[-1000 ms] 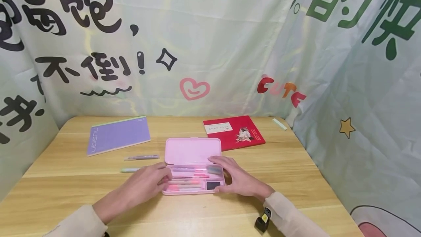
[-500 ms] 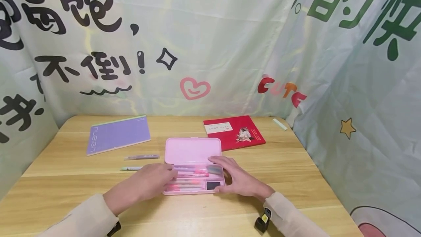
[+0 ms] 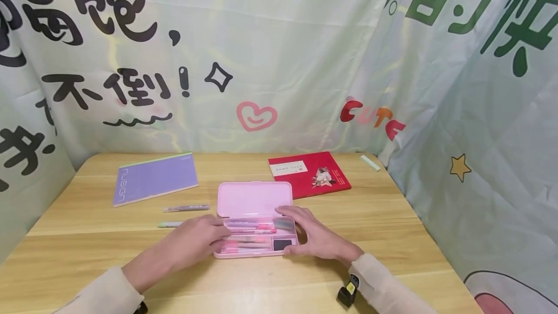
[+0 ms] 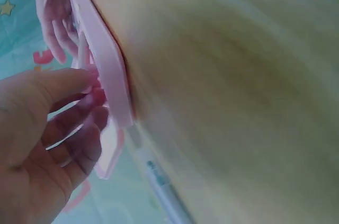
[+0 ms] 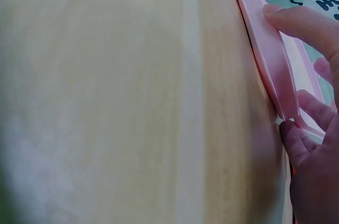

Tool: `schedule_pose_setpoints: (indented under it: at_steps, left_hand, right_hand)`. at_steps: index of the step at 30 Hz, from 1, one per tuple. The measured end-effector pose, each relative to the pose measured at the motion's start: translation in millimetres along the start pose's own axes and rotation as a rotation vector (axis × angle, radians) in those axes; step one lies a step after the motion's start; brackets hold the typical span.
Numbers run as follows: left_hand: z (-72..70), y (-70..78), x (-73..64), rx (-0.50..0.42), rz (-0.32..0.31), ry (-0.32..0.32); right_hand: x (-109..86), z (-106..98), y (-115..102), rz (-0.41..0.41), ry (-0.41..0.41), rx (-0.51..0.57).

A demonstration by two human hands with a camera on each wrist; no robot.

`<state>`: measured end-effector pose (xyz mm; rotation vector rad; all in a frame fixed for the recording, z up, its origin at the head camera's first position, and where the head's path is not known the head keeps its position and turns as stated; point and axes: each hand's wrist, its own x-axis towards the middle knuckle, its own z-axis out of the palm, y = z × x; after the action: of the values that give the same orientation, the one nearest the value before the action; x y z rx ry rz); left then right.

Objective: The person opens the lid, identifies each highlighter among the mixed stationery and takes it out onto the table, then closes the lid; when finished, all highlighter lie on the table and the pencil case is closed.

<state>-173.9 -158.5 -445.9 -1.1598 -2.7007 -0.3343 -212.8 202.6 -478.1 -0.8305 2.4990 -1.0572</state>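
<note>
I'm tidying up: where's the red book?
In the head view, the red book lies right of centre, partly hidden by the lid of the pink pencil case.

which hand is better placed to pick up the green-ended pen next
Probably the left hand: it's at the left end of the pencil case, close to the green-ended pen. The right hand grips the opposite end, farther away.

The table (image 3: 279,280) has a smooth wood-grain top, shiny toward its near edge. The case (image 3: 255,199) is smooth, softly glossy plastic; the pens (image 3: 260,232) in it look plastic too. Near the far edge, the notebook (image 3: 157,178) and book (image 3: 301,185) have smooth paper covers. The cloth (image 3: 279,38) beyond is matt, creased.
</note>
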Motion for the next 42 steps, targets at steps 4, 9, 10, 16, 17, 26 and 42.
schedule_pose_setpoints:
  at_steps: [4, 9, 10, 16, 17, 26, 42]
  left_hand:
    - [3.3, -1.5, -4.1, -0.122, -0.062, 0.016]
    - [6.8, 0.6, -8.6, -0.246, -0.17, 0.048]
    - [6.9, 0.7, -10.2, -0.267, -0.185, 0.062]
    - [-5.5, -11.3, -27.5, -0.41, -0.312, 0.143]
    - [-8.9, -16.3, -31.9, -0.43, -0.334, 0.152]
    - [-23.3, -66.6, -87.2, -0.402, -0.423, 0.201]
    - [-13.4, -88.6, -115.7, -0.351, -0.484, 0.073]
  right_hand:
    - [0.8, 0.4, 1.2, 0.002, -0.002, 0.002]
    - [1.2, 0.7, 1.7, 0.005, -0.003, 0.011]
    - [1.4, 0.7, 1.6, 0.005, -0.003, 0.01]
    - [2.0, 0.7, -0.6, -0.003, -0.006, 0.01]
    - [2.1, 0.7, -0.9, -0.002, -0.008, 0.011]
    - [0.7, -0.1, 0.5, 0.0, -0.008, 0.013]
    - [1.0, -1.0, 1.4, -0.006, -0.01, 0.021]
